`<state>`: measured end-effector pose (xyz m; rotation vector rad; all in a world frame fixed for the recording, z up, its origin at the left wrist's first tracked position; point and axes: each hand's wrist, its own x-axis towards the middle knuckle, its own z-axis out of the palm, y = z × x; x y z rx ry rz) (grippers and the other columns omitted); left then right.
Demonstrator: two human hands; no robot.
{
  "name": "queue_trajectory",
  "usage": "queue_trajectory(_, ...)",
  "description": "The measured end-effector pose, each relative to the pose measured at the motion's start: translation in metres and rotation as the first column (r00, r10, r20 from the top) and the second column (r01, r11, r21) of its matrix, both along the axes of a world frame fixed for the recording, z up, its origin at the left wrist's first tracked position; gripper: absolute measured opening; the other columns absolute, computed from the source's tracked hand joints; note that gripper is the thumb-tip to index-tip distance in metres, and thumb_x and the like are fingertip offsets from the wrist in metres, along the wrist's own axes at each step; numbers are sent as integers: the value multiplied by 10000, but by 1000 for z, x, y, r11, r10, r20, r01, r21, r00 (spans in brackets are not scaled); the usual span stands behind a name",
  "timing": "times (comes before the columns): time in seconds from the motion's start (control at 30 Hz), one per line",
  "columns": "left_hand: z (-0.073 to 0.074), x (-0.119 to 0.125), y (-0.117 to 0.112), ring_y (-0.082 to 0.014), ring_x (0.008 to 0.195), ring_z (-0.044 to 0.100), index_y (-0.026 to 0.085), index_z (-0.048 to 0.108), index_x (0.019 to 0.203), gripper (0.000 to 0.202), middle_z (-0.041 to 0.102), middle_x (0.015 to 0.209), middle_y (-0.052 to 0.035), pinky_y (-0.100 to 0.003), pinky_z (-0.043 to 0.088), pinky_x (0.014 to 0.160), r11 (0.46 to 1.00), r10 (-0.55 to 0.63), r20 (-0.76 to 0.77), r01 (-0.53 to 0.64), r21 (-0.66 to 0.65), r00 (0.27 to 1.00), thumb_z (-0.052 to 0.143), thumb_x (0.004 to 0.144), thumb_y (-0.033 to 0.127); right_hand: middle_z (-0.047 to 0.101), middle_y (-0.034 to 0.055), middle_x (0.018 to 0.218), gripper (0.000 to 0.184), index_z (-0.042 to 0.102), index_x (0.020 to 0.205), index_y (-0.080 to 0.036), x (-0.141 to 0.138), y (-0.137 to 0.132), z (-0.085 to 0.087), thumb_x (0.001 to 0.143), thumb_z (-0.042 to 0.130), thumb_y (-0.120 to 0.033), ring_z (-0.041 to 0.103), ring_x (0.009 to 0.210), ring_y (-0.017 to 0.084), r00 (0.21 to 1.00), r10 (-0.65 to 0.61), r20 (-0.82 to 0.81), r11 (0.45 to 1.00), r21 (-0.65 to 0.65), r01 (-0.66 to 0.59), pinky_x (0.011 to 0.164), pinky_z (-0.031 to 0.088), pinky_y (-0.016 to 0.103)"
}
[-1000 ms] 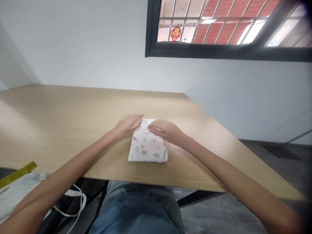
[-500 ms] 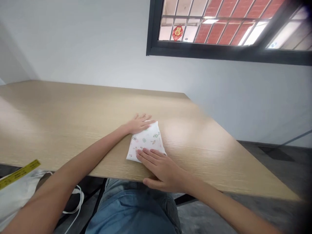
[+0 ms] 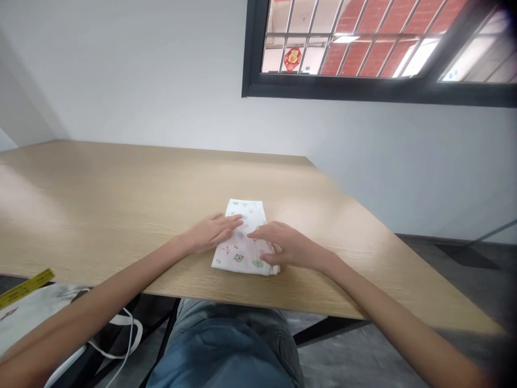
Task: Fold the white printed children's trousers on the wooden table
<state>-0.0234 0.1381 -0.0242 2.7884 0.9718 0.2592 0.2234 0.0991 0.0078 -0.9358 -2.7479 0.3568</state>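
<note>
A small folded white cloth (image 3: 246,214) printed with little coloured pictures lies on the wooden table (image 3: 121,194), close to its near edge. My left hand (image 3: 212,233) rests flat on the cloth's left side, fingers stretched out toward the middle. My right hand (image 3: 283,245) lies on the cloth's right side with its fingers spread and the thumb at the near right corner. Both hands press on the cloth; neither grips it. The far end of the cloth shows uncovered beyond my fingers.
A white tote bag (image 3: 28,318) with loose handles and a yellow measuring tape (image 3: 24,287) sit low at the left, below the table edge. My lap in blue jeans (image 3: 226,345) is under the table. A white wall and a barred window (image 3: 363,43) stand behind.
My left hand has come back from the cloth's far corner to its left side. My right hand has moved from the near edge up onto the right side. The cloth now lies squarer.
</note>
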Motion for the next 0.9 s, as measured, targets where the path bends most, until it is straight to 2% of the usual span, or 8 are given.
queue_trajectory(0.1,0,-12,-28,-155,1334,188,234,280,1386,502,241,1441,7,-345,92,1110,991,-5,0,5,-130,1000,203,948,467,447,104,1300,553,516,1232,-145,6,-6,-5,708,652,-256,369,1218,244,998,6,60,998,-66,-2,1015,312,396)
queue_trajectory(0.2,-3,-20,-60,-258,1351,90,237,153,1421,860,126,1470,-27,-425,103,1106,985,4,0,-4,-174,1000,506,757,655,263,89,1423,752,386,1345,-168,11,-31,-8,656,667,-277,199,1315,266,995,-13,96,990,-140,26,1060,248,419)
queue_trajectory(0.27,-6,-23,-84,-286,1347,98,228,122,1426,1011,129,1471,-51,-447,134,1100,988,-24,15,26,-154,1000,659,656,601,240,88,1432,818,301,1390,-173,14,-54,-12,651,645,-248,188,1320,262,997,-51,57,984,-167,60,1059,260,410)
queue_trajectory(0.43,-14,-23,-130,-166,1218,405,285,383,1308,451,461,1316,0,-343,265,1048,997,-66,225,75,-33,972,427,874,169,316,104,1396,741,264,1395,-164,20,-105,-31,703,525,-121,280,1289,213,990,-111,-85,981,-171,95,1031,327,348)
queue_trajectory(0.5,-14,-20,-136,-154,1056,531,256,511,1165,336,586,1159,-3,-317,342,956,997,-24,344,48,-59,939,361,886,142,421,114,1324,596,369,1329,-166,18,-114,-38,745,474,-115,397,1216,205,967,-158,-201,979,-163,126,976,387,330)
queue_trajectory(0.57,-15,-14,-133,-163,842,576,207,587,943,235,650,911,-12,-303,400,811,985,141,440,-82,-152,887,357,900,226,558,104,1155,394,487,1190,-177,12,-112,-42,797,457,-170,536,1046,197,904,-263,-336,960,-182,212,848,464,300)
queue_trajectory(0.7,-17,4,-108,-164,629,494,170,486,632,420,521,611,0,-259,356,565,797,596,471,-408,-446,650,340,888,469,577,13,682,231,533,872,-173,-11,-84,-40,874,429,-380,544,607,150,695,-522,-494,850,-231,474,529,426,242)
queue_trajectory(0.9,-20,21,-84,-195,655,516,150,526,801,302,544,694,-29,-287,370,581,622,782,382,-581,-524,492,377,843,409,490,-15,603,250,436,716,-193,-39,-44,-28,885,383,-370,475,552,148,588,-691,-421,716,-283,638,486,341,245)
